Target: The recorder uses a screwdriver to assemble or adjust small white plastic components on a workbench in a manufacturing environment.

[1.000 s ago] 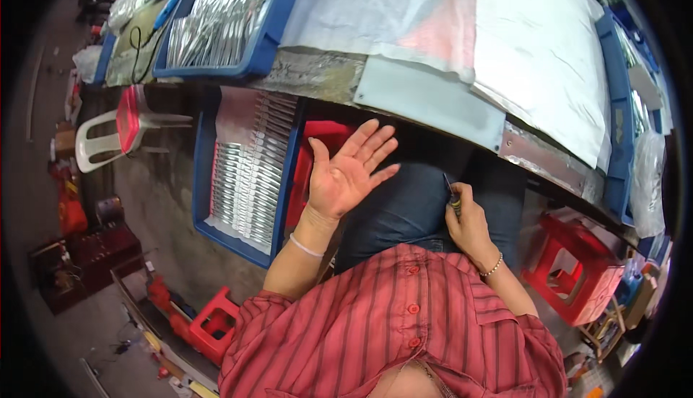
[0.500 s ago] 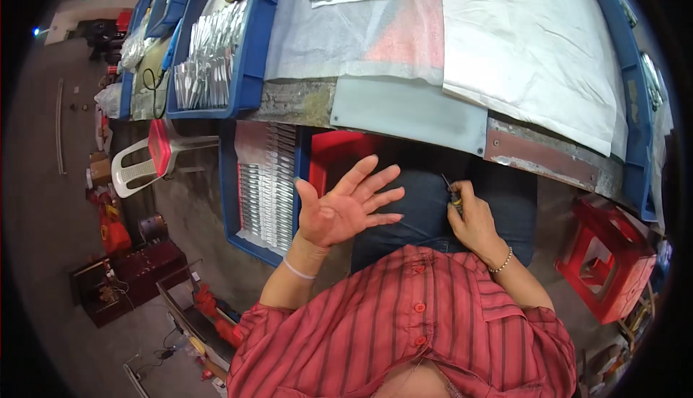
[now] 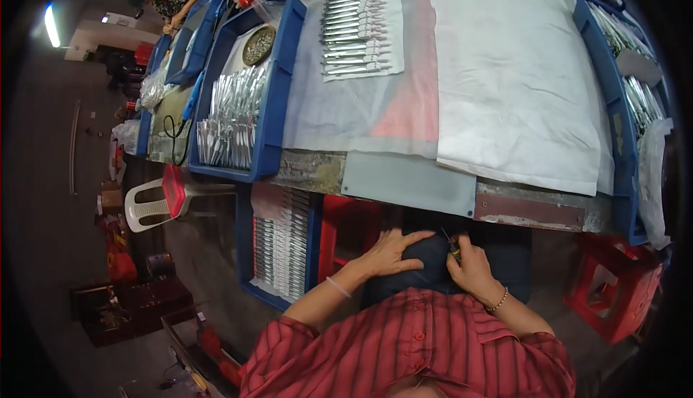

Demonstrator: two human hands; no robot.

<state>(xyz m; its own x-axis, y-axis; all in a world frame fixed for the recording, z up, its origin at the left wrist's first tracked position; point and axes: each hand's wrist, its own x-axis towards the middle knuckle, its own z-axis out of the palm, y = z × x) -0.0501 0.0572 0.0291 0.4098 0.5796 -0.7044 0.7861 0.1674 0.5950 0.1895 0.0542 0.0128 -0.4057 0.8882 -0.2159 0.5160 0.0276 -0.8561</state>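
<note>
2 hands (image 3: 390, 252) on dark lap (image 3: 426, 272)

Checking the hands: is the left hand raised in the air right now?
No, the left hand lies flat, palm down, on the dark cloth over the lap, beside the right hand.

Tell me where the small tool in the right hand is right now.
Head view, lower centre-right: the small tool sits pinched in the right hand over the dark-trousered lap, just below the table edge.
</note>
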